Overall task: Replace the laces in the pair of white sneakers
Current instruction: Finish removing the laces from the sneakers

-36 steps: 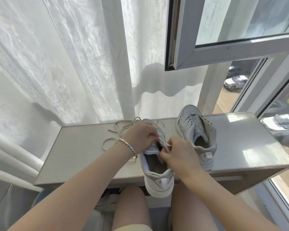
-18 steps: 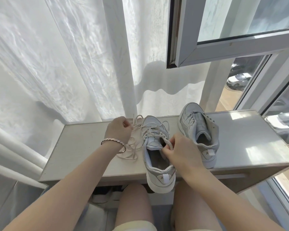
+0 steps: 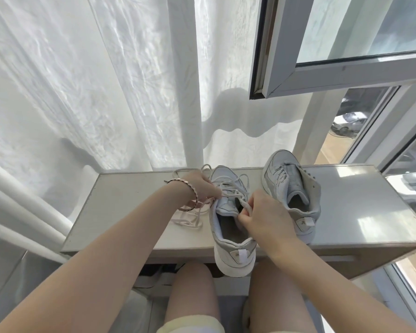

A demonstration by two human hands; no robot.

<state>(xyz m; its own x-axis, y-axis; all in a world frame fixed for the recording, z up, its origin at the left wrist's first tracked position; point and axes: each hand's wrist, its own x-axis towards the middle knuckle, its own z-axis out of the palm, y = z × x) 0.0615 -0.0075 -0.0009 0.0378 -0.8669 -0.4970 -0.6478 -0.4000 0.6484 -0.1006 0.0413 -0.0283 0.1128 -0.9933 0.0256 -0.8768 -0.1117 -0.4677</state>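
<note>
Left sneaker (image 3: 233, 258): lying toe away from the person near the middle of the tabletop (image 3: 130, 203), its heel hanging over the near edge.
Right sneaker (image 3: 283, 179): sitting just beside the first 1, toward the right, toe reaching the far edge and heel turned toward the person.
Lace (image 3: 237, 186): crossing loosely over the front of the left sneaker, with slack loops trailing onto the tabletop on that sneaker's left side.
Left hand (image 3: 203, 187): reaching in over the loose loops, fingers curled and pinching the lace at the left side of the left sneaker's throat.
Right hand (image 3: 264, 213): hovering over the right side of the left sneaker's opening, fingers curled and pinching 1 strand of the lace beside the tongue.
Bracelet (image 3: 194, 192): sitting on the left wrist, above the trailing loops.
Knees: showing bare below the near edge of the tabletop, 1 on each side of the overhanging heel.
Curtain (image 3: 106, 92): hanging white and sheer behind the far edge.
Window (image 3: 322, 78): standing open at the upper right, with parked cars (image 3: 348, 121) showing outside below it.
</note>
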